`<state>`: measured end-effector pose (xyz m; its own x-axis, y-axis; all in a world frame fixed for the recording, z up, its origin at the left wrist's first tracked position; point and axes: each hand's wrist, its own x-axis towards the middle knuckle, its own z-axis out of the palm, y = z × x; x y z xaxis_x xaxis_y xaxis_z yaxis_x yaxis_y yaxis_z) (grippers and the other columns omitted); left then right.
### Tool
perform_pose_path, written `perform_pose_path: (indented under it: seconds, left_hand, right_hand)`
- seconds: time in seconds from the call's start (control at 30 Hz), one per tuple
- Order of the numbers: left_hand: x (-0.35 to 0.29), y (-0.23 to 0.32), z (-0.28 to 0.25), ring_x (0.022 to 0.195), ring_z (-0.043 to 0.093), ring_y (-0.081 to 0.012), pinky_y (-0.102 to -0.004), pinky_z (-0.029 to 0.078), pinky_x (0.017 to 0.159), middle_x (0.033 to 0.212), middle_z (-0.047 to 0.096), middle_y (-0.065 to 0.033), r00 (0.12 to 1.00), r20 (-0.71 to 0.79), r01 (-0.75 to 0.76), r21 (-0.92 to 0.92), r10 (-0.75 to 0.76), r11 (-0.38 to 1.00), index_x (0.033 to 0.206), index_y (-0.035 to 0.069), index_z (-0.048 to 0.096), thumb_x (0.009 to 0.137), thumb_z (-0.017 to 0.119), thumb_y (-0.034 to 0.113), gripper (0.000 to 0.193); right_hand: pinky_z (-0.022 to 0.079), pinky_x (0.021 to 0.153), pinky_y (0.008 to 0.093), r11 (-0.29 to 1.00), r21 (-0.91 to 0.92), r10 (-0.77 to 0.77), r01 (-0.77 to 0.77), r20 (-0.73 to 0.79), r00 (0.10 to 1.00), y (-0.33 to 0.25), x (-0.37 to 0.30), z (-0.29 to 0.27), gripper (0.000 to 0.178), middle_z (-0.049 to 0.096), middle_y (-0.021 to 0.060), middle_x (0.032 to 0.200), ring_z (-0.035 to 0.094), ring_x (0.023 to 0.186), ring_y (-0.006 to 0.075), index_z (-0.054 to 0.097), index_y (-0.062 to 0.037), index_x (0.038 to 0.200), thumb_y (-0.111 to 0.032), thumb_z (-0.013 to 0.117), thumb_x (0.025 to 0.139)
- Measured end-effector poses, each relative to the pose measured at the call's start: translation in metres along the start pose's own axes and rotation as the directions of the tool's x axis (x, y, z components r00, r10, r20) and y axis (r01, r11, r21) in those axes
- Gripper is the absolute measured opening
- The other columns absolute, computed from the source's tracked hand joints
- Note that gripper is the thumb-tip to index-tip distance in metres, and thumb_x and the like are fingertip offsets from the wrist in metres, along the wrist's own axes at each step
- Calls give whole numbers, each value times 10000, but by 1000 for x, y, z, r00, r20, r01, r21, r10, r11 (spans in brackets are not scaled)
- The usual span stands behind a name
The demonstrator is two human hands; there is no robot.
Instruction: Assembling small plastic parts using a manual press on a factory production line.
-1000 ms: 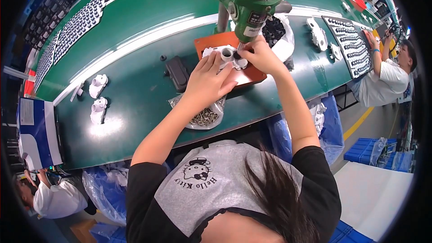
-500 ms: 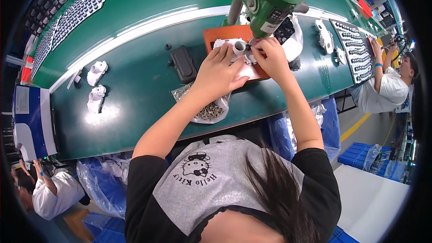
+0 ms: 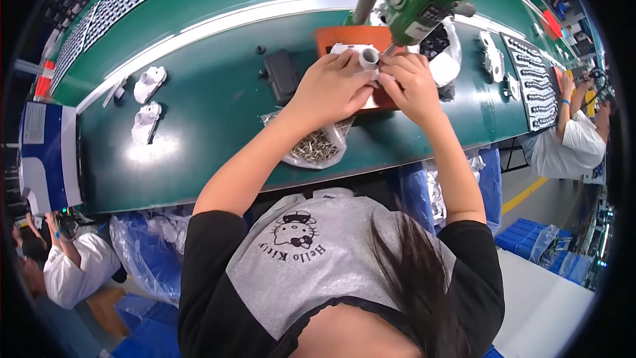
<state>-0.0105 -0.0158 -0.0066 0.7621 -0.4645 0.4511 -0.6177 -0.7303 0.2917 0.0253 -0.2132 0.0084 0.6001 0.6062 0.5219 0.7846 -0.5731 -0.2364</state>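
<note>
On the green table (image 3: 199, 93), beside the green press (image 3: 424, 1), an orange block (image 3: 358, 33) is lying, and over it the left hand (image 3: 331, 86) and the right hand (image 3: 412, 86), fingers curled, are gripping a white tubed part (image 3: 368, 64).

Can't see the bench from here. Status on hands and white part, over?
Left hand on white part, right hand at its right side. Part over orange base, partly covered by hands. Green machine head close to right hand.

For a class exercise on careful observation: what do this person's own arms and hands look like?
The left hand and right hand are ungloved. The forearms are bare; short black sleeves join a grey shirt front.
</note>
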Motion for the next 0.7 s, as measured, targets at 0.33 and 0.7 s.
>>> perform_pose_path:
  seconds: [0.33, 0.7]
  left_hand:
    - [8, -18, 2, 704, 619, -261, -391, 489, 625, 733, 643, -41, 993, -98, 66, -56, -71, 996, 844, 131, 605, 818, 518, 151, 93]
    - [9, -11, 2, 696, 606, -284, -399, 483, 611, 715, 631, -63, 993, -74, 96, 38, -92, 995, 867, 145, 601, 825, 523, 175, 93]
  right_hand:
    - [404, 780, 366, 978, 207, -49, 39, 44, 998, -77, -20, 16, 70, 587, 58, 812, 537, 902, 250, 599, -59, 734, -84, 641, 683]
    - [385, 735, 356, 999, 10, -50, 50, 47, 998, -114, -42, 88, 122, 524, 43, 769, 480, 805, 237, 614, -75, 740, -113, 645, 628]
